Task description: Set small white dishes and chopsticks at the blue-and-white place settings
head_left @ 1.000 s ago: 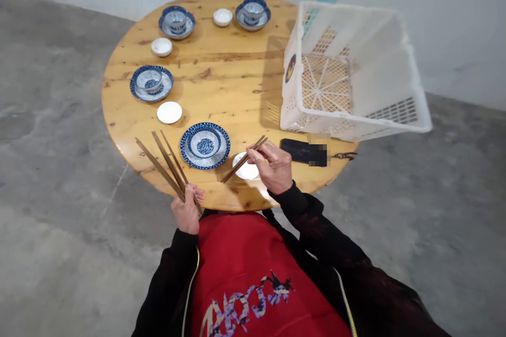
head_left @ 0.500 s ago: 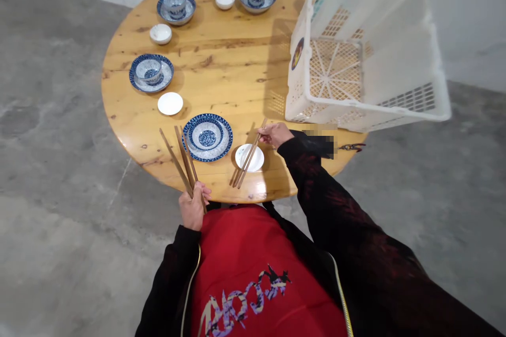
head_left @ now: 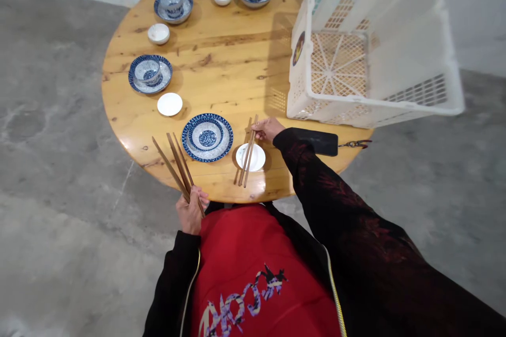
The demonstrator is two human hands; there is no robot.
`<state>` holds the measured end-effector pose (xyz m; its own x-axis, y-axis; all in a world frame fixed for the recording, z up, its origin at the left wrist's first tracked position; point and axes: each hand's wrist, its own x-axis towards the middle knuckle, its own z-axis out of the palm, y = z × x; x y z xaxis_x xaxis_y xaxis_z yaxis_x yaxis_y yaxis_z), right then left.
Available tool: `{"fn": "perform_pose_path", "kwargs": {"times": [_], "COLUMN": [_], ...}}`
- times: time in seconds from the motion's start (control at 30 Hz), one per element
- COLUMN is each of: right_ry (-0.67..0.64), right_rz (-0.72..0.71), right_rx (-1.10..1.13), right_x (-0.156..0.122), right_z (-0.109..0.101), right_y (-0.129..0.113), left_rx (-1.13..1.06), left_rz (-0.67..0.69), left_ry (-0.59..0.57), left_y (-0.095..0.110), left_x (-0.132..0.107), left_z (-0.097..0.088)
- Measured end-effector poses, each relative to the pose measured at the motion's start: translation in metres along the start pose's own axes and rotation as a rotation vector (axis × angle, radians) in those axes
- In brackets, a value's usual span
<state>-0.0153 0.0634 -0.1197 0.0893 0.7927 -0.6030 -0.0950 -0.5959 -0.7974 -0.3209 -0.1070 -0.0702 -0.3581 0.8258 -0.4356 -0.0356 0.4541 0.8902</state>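
Observation:
My left hand is closed round several brown chopsticks at the table's near edge, their upper ends fanned out away from me. Between thumb and fingers, my right hand pinches a pair of chopsticks. That pair crosses over a small white dish, its free ends pointing back toward me; whether it touches the dish I cannot tell. Left of the dish, a blue-and-white bowl sits on a matching plate.
A large white plastic crate stands at the table's right, with a black phone and pliers-like tool before it. Around the wooden table are more blue-and-white bowls on plates and small white dishes.
My right hand has shifted slightly left, and its chopsticks now stand more upright in the picture. The chopsticks in my left hand lean a little further left. The view has tilted slightly.

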Motion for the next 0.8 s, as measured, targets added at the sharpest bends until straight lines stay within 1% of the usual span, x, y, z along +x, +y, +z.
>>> {"fn": "perform_pose_path", "kwargs": {"times": [0.17,0.37,0.53,0.63,0.8], "right_ry": [-0.034,-0.059,-0.036,-0.039,-0.034], "right_rz": [-0.024,-0.051,-0.138,-0.162,-0.192], "right_rx": [0.007,0.009,-0.036,-0.039,-0.066], "right_x": [-0.010,-0.018,-0.015,-0.012,-0.009], "right_z": [0.002,0.004,-0.003,-0.006,-0.006], "right_y": [0.005,0.019,0.033,0.040,0.044], "left_rx": [-0.023,-0.013,0.003,0.018,0.025], "left_rz": [-0.001,0.004,0.003,0.008,0.017], "left_ry": [-0.027,-0.049,-0.048,-0.048,-0.043], "left_y": [-0.001,-0.002,-0.001,-0.001,-0.003], "left_x": [0.003,0.005,0.006,0.007,0.007], "left_z": [0.001,0.004,0.004,0.003,0.002]}}
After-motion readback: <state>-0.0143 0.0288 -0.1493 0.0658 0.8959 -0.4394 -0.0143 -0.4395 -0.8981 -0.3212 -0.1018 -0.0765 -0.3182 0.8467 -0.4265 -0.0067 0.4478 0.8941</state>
